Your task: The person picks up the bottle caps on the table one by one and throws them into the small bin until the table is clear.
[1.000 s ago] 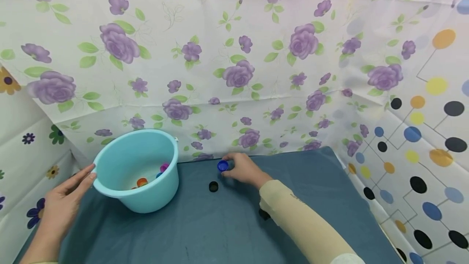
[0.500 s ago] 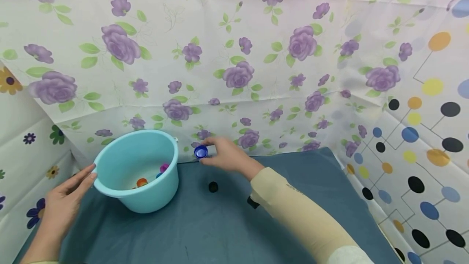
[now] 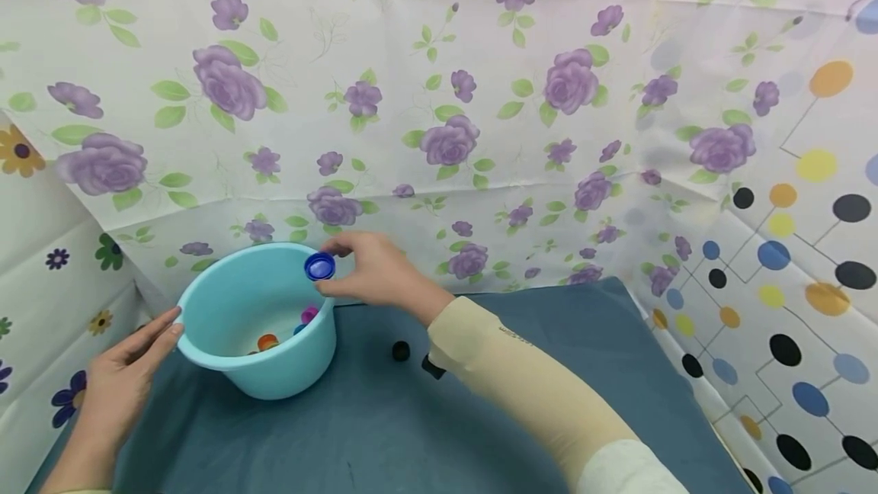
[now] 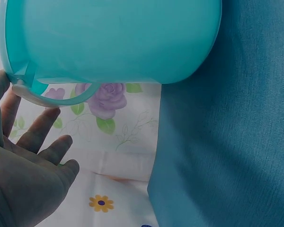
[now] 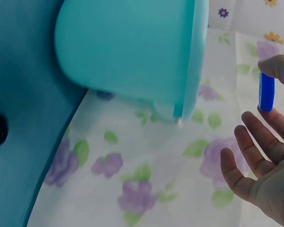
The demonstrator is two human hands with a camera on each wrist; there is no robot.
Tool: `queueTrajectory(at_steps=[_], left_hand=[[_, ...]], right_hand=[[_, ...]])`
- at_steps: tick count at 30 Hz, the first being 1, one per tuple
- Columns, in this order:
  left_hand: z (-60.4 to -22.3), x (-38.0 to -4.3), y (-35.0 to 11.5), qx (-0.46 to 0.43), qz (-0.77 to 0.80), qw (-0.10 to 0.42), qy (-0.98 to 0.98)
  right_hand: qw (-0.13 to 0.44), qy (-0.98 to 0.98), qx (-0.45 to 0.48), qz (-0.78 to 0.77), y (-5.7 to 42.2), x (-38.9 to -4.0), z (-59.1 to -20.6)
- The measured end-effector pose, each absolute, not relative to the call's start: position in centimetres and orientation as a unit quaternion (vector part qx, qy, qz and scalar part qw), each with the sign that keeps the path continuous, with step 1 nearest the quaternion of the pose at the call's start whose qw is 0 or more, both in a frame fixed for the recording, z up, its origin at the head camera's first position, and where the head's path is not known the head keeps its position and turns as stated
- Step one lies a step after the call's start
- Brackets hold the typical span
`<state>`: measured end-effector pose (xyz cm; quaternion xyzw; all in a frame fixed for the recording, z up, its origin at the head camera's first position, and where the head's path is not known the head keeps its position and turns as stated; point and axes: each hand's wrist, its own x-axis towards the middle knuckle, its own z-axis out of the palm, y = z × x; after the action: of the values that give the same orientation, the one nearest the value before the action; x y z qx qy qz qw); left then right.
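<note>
A light-blue bucket (image 3: pixel 295 364) stands at the left of the table. My left hand (image 3: pixel 122 387) pinches its near-left rim between thumb and fingertip; in the left wrist view the other fingers spread beside the bucket's handle (image 4: pixel 73 100). Between thumb and finger, my right hand (image 3: pixel 373 267) holds a blue bottle cap (image 3: pixel 319 267) at the bucket's right rim, above its level. The right wrist view shows this cap edge-on, with the remaining fingers loosely extended. Inside the bucket lie an orange cap (image 3: pixel 267 341), a purple cap (image 3: pixel 309 314) and a blue one (image 3: pixel 299 328), partly hidden.
A black cap (image 3: pixel 401 351) lies on the blue-grey tablecloth (image 3: pixel 384 433) right of the bucket. Near it a black object (image 3: pixel 433 367) is partly covered by the right sleeve (image 3: pixel 521 372). Flower-patterned sheeting (image 3: pixel 411 136) rises behind the table, with dotted sheeting (image 3: pixel 789 311) at the right.
My right hand has lifted the blue bottle cap off the tablecloth and carried it left to the bucket's rim. The left hand keeps its place on the bucket.
</note>
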<state>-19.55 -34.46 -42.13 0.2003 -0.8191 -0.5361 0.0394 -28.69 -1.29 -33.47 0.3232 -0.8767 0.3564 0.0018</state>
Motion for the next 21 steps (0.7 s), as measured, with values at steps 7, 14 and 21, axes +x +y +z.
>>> queueTrajectory(at_steps=[7,14,21], left_hand=[[-42.2,-19.5,-34.5,0.200,-0.531,0.043,-0.822],[-42.1,-19.4,-34.5,0.204,-0.522,0.049,-0.827],[-42.0,-19.6,-34.5,0.205,-0.524,0.044,-0.825]], right_hand=[[-0.014,-0.882,0.330,0.336,-4.9,-28.5,-33.7],[-0.029,-0.890,0.331,0.312,-7.7,-28.3,-34.7],[-0.048,-0.888,0.330,0.317,-9.1,-28.4,-36.1]])
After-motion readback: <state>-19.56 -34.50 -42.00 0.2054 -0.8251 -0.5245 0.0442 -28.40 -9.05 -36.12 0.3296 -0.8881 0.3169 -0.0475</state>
